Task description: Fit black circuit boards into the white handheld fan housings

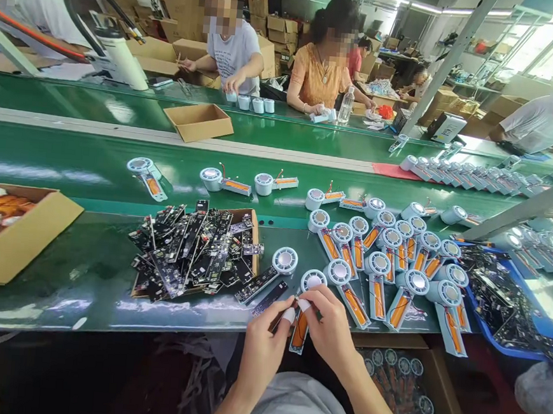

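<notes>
At the near edge of the bench, my left hand [266, 337] and my right hand [327, 326] meet with fingertips pinched together. What lies between them is too small to make out. White covers show on both thumbs. Right under the fingers is a pale blue handheld fan [313, 279] with a round head and an orange strip in its open handle, partly hidden by my hands. A dark circuit board [270, 298] lies just beyond my left hand. Beside it rests another fan [284, 260] with a black board along its handle.
A heap of black circuit boards [196, 252] spills over a cardboard tray. Several open fans [391, 238] crowd the right side, near a blue bin [532, 303] of boards. A carton [40, 227] holds orange parts at left. Across the green conveyor [94, 142], other people work.
</notes>
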Available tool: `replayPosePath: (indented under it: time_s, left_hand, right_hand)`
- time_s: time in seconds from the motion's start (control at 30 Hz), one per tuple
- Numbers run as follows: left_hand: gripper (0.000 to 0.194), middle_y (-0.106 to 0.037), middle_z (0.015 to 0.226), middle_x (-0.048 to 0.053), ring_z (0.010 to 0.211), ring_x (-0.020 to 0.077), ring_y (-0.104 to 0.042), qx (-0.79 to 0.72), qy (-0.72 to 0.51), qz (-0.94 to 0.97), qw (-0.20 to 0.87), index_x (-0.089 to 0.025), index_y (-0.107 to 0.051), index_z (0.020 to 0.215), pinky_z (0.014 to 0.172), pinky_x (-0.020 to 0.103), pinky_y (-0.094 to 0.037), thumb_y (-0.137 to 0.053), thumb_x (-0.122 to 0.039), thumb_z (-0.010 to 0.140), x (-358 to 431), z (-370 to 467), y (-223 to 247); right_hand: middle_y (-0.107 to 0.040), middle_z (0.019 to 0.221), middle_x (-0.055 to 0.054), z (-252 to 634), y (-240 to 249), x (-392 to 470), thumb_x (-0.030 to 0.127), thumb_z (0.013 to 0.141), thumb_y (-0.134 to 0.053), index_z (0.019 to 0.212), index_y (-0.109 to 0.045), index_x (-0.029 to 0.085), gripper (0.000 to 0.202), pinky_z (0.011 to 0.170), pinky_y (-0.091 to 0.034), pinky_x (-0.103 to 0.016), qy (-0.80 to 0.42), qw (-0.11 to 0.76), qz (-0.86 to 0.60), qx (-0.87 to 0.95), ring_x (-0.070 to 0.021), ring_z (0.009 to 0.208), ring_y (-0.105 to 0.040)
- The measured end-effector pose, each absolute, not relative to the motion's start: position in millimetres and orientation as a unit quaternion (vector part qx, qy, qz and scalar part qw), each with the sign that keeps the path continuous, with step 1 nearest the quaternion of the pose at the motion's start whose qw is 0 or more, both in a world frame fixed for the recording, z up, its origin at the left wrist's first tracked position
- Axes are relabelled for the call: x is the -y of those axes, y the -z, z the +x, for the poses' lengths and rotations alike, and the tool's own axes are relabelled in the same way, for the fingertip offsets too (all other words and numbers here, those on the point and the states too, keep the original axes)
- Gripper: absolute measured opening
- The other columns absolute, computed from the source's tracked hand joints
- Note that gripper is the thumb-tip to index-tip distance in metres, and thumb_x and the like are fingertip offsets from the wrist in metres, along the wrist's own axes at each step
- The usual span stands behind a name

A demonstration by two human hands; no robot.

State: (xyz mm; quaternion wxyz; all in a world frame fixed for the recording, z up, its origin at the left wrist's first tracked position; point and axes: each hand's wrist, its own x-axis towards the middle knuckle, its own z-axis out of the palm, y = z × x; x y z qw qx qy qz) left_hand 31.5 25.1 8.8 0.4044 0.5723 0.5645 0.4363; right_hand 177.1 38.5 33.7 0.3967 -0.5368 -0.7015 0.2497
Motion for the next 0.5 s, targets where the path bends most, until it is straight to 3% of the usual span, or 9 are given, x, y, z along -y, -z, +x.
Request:
replayPosePath:
  time_s: [0.13, 0.37, 0.5]
  left_hand:
    - [0.029, -0.080, 0.103, 0.009, 0.079, 0.0229, -0.076, -0.557, -0.440, 0.543, 0.449, -0.019, -0.076, 0.106, 0.061, 0.029, -0.063, -0.057, -0.031, 0.089, -26.5, 28.3, -9.9]
    - [0.028, -0.080, 0.106, 0.007, 0.087, 0.0228, -0.076, -0.512, -0.433, 0.586, 0.455, -0.022, -0.078, 0.104, 0.071, 0.031, -0.063, -0.056, -0.027, 0.089, -31.3, 20.5, -14.3]
    - [0.024, -0.080, 0.105, 0.006, 0.089, 0.0231, -0.076, -0.487, -0.420, 0.599, 0.477, -0.022, -0.079, 0.099, 0.080, 0.033, -0.063, -0.058, -0.028, 0.088, -38.1, 16.6, -12.8]
  right_hand:
    - [-0.065, 0.087, -0.005, 175.9, -35.0, -39.1, 0.012, 0.093, -0.055, 0.088, -0.071, 0.019, 0.018, 0.067, -0.049, -0.024, -0.297, 0.404, -0.558, 0.661, -0.0163, 0.075, -0.062]
    - [-0.067, 0.089, -0.005, 180.2, -31.1, -39.4, 0.020, 0.093, -0.058, 0.101, -0.077, 0.021, 0.020, 0.066, -0.048, -0.025, -0.385, 0.424, -0.553, 0.605, -0.0163, 0.075, -0.062]
    - [-0.065, 0.086, -0.005, 184.1, -29.6, -42.5, 0.021, 0.091, -0.061, 0.091, -0.079, 0.021, 0.018, 0.065, -0.046, -0.026, -0.414, 0.415, -0.541, 0.603, -0.0171, 0.076, -0.061]
